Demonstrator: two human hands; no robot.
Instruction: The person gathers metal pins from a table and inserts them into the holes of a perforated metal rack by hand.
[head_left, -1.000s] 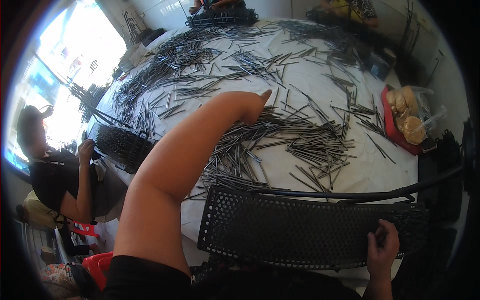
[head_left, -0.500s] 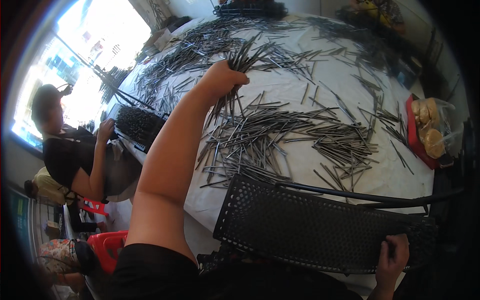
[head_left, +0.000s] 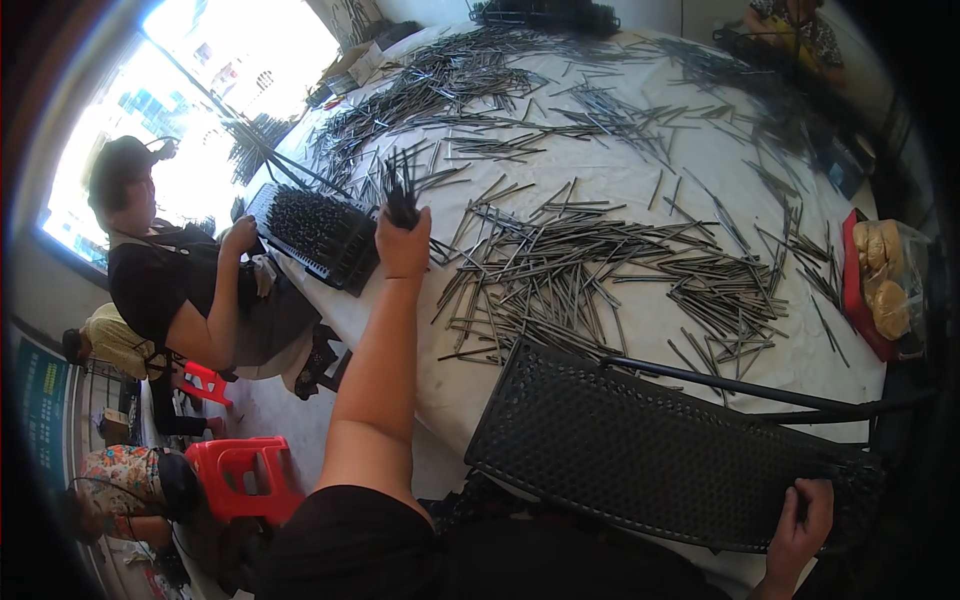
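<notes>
My left hand (head_left: 404,243) is closed round a bundle of thin dark rods (head_left: 400,190), which stick up from the fist. It is raised over the left side of the table, close to a co-worker's rack (head_left: 345,262) packed with upright rods. A black perforated tray (head_left: 640,455) with many round holes lies tilted in front of me. At its right end my right hand (head_left: 804,522) rests with curled, pinched fingers; whatever they hold, if anything, is too small to make out. Beyond the tray lies a loose heap of rods (head_left: 580,255).
The white-covered table (head_left: 640,350) carries more scattered rods. A metal bar (head_left: 700,382) runs along the tray's far edge. Bagged buns (head_left: 885,275) sit in a red tray at right. A co-worker (head_left: 170,270) stands at left, near red stools (head_left: 235,455); another person is at far right.
My left hand has drawn back from the far rods, down and leftward toward the co-worker's rack, bundle still in it. My view has shifted slightly; my right hand stays at the tray's end.
</notes>
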